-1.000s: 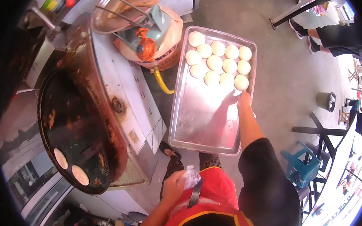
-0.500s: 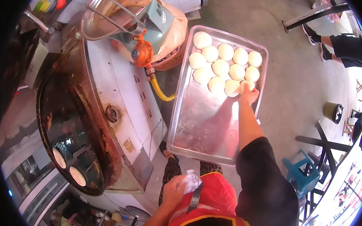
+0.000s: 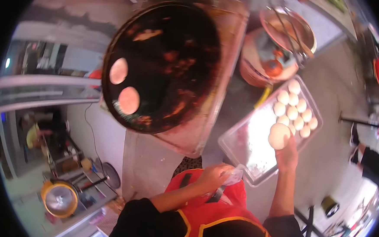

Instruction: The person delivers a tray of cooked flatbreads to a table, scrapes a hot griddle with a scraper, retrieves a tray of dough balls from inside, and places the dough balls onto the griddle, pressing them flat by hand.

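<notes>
Gripping a pale, round dough ball [image 3: 279, 136] at three o'clock, the right hand [image 3: 286, 154] has it from the five o'clock side, some fingers hidden behind it. That cradling hold looks chosen to spare the soft shape a dent! The ball appears lifted above the rectangular silver metal tray [image 3: 260, 145], where more pale dough balls [image 3: 292, 112] cluster towards one to two o'clock, probably grouped so the rest of the surface stays within easy reach.

Down at five o'clock, the left hand [image 3: 214, 178] is closed on a crumpled piece of clear plastic [image 3: 234, 177], tucked in by the red apron with yellow trim [image 3: 234, 197], likely leaving room for the other arm. Contents? Can't tell.

And at eleven o'clock, the big round black griddle [image 3: 157, 75] carries two flat pinkish discs [image 3: 129, 100], at its nine and half-past-seven, set apart, presumably so they don't stick together.
</notes>
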